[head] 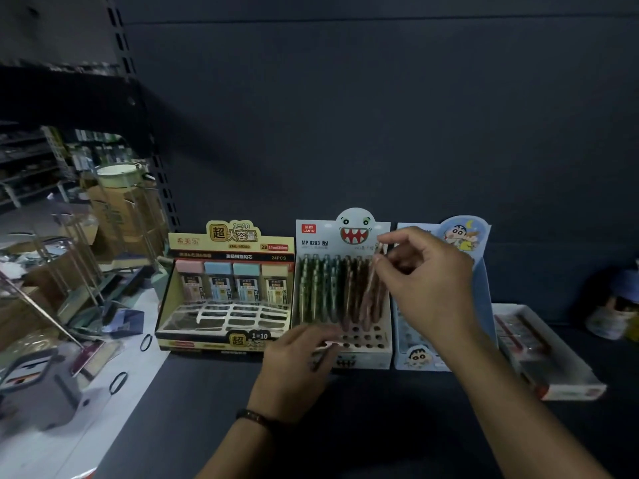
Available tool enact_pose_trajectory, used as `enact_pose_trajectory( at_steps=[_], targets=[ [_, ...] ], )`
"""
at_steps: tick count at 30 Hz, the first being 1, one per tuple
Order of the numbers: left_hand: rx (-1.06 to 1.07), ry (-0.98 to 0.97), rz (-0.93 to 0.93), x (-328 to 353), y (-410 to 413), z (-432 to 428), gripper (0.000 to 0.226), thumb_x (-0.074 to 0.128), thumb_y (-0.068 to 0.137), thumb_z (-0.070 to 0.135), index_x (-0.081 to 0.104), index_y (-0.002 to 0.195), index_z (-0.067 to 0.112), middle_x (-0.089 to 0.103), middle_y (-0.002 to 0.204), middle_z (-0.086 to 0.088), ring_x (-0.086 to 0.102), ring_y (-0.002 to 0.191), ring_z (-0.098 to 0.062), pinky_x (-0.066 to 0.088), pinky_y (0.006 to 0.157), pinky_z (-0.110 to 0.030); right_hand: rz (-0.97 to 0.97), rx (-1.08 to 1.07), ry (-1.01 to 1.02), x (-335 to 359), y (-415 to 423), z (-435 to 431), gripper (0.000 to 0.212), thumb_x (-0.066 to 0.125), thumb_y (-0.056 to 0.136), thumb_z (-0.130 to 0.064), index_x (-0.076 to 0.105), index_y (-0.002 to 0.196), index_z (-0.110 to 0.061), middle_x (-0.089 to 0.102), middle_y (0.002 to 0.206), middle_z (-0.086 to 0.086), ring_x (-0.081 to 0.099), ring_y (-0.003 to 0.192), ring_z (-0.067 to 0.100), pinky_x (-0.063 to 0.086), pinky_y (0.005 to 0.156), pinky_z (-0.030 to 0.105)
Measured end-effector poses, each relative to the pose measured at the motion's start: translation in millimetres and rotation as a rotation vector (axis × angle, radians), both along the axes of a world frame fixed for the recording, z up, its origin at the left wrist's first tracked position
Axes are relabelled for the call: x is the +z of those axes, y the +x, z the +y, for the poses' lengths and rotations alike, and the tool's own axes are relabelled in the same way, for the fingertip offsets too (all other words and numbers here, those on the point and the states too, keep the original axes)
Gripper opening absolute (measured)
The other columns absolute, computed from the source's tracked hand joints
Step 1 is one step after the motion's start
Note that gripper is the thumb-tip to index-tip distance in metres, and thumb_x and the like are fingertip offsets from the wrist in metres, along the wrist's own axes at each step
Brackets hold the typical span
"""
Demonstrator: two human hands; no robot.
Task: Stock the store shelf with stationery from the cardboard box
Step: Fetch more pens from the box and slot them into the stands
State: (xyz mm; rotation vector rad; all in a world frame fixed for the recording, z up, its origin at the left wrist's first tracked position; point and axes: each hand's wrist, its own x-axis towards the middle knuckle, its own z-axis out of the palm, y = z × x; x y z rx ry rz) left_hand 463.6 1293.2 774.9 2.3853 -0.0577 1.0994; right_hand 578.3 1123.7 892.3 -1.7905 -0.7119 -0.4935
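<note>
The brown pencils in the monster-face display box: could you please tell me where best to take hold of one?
Pinch the top end from above and in front. The brown pencils stand packed side by side, leaning back, lower ends in holes of the display box, so only tops are free. The right hand pinches one so.

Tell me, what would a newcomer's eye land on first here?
The grinning white monster face atop the middle display box on the dark shelf, its holes partly filled with green and brown pencils. Above it the right hand pinches one brown pencil in its fingers, while the left hand holds what looks like another pencil at the box's front. A yellow refill box stands just left.
</note>
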Motion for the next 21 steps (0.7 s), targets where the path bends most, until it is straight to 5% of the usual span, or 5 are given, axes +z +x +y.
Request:
enact_pose_trajectory(
  at_steps=[5,21],
  targets=[
    [-0.071,0.198,0.103,-9.8,5.2,1.1,0.024,0.08,0.086,0.009,0.079,0.105,0.024,0.076,0.105,0.01,0.067,0.099,-0.014,0.06,0.082,-0.033,-0.071,-0.042,-0.148,-14.8,3.5,11.5,0.012,0.081,0.09,-0.018,0.079,0.099,-0.025,0.071,0.079,-0.016,0.068,0.075,0.001,0.061,0.074,0.027],
    [-0.12,0.146,0.111,-9.2,2.5,-0.9,0.027,0.077,0.082,-0.001,0.078,0.094,0.023,0.073,0.103,0.011,0.064,0.097,-0.016,0.057,0.08,-0.033,-0.115,-0.099,-0.272,-18.8,-2.4,27.6,0.007,0.081,0.09,-0.018,0.08,0.096,-0.019,0.069,0.077,-0.015,0.069,0.075,0.006,0.062,0.087,0.037]
  ],
)
